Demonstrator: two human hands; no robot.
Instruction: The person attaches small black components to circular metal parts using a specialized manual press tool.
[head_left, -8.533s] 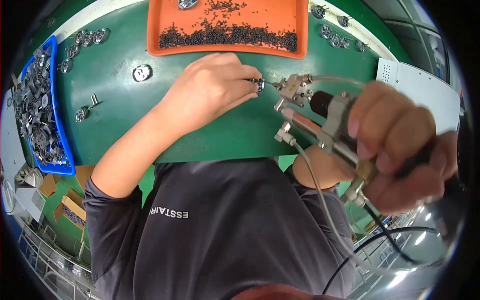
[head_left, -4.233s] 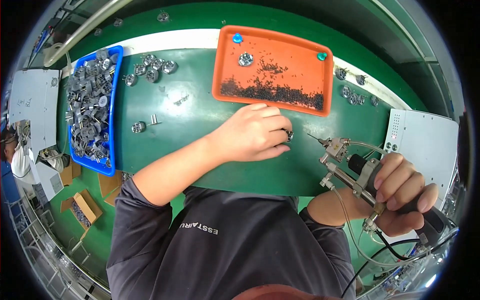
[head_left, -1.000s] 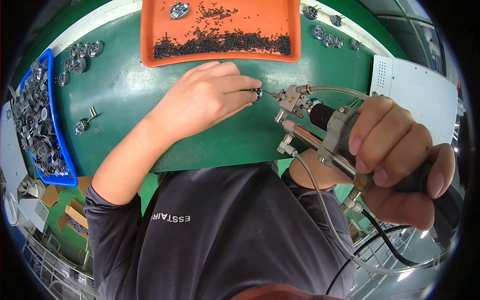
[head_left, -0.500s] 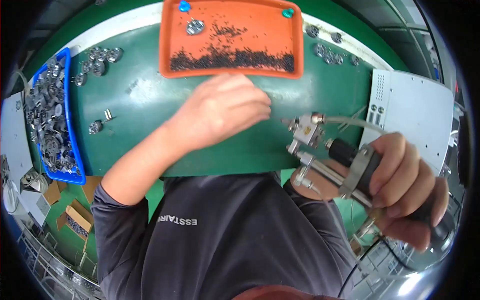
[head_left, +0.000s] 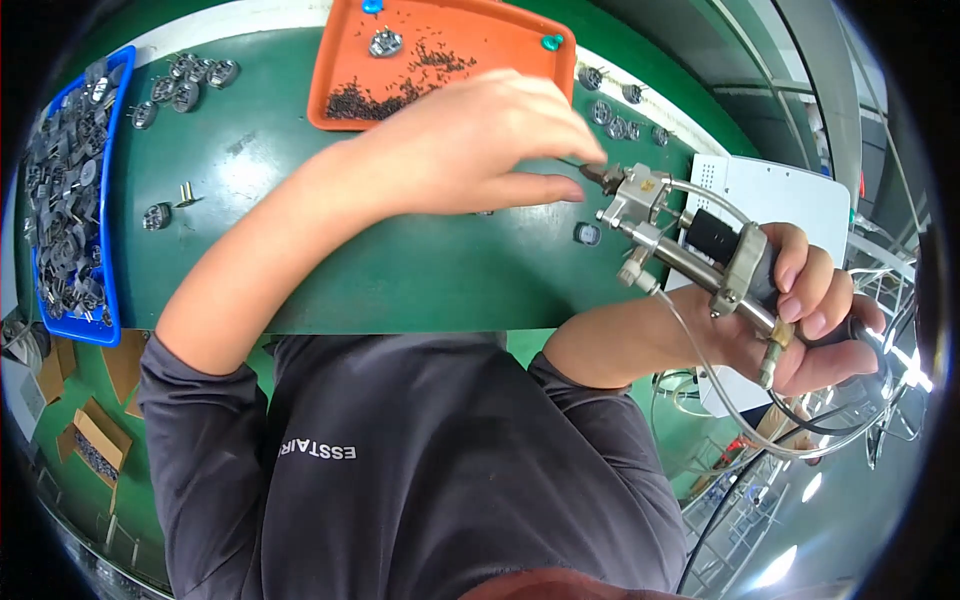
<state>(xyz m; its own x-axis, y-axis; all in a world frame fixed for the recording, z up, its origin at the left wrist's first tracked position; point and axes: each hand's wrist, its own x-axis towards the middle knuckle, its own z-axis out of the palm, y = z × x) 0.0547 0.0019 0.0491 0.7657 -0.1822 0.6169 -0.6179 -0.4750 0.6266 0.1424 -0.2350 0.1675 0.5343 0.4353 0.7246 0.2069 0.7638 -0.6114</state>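
Observation:
My right hand [head_left: 800, 310] is wrapped round a power screwdriver [head_left: 690, 245], which has a black grip, a metal nozzle block and clear hoses. Its tip points left toward my left hand [head_left: 490, 145]. That hand, palm down, is slightly blurred, with thumb and fingers apart on either side of the tip; contact cannot be made out. Behind it, an orange tray [head_left: 318, 90] holds many small black screws [head_left: 440, 60] and one round metal part [head_left: 385, 42]. On the green table, a small grey square part [head_left: 588, 234] lies below the nozzle.
A blue bin [head_left: 118, 240] full of grey plug-like parts stands at the left. Several round parts [head_left: 185, 95] cluster at the far left, others [head_left: 617, 127] at the far right. A single part [head_left: 157, 216] lies beside brass pins [head_left: 186, 195]. A white machine [head_left: 785, 205] stands right.
My left hand has moved right and farther away, its fingers spreading toward the nozzle. The screwdriver has lifted its tip slightly away from me. The head view has shifted, and the grey square part now shows.

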